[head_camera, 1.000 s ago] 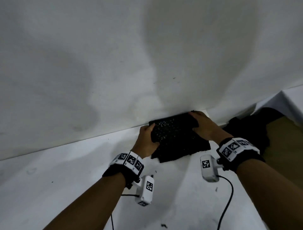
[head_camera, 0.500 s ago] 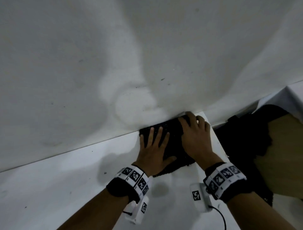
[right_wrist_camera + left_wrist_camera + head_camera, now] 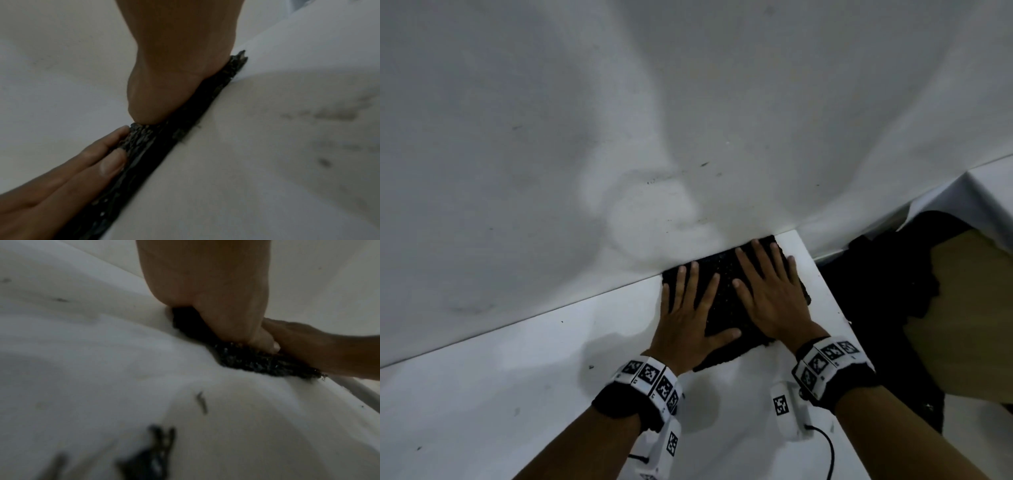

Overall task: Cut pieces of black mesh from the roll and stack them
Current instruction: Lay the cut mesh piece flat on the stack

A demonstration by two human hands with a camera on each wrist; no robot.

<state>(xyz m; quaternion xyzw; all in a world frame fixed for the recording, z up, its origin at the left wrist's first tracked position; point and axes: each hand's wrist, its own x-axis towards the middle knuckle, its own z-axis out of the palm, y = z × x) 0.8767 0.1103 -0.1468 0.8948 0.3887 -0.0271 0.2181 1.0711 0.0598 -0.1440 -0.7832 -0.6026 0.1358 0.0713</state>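
While both palms lie flat, the left hand (image 3: 690,320) presses with straight, spread fingers on the left part of the stack of black mesh pieces (image 3: 726,291); it grasps nothing. This stack lies on the white table (image 3: 517,377), at the far right corner, with its far edge against the white wall (image 3: 619,120). The right hand (image 3: 770,294) rests just beside the left one, also flat and released, and it covers the right part of the stack. Further right, beyond the table edge, more black mesh (image 3: 876,291) lies lower down over a brown surface (image 3: 969,325). Small black scraps (image 3: 152,456) lie on the table near the left wrist.
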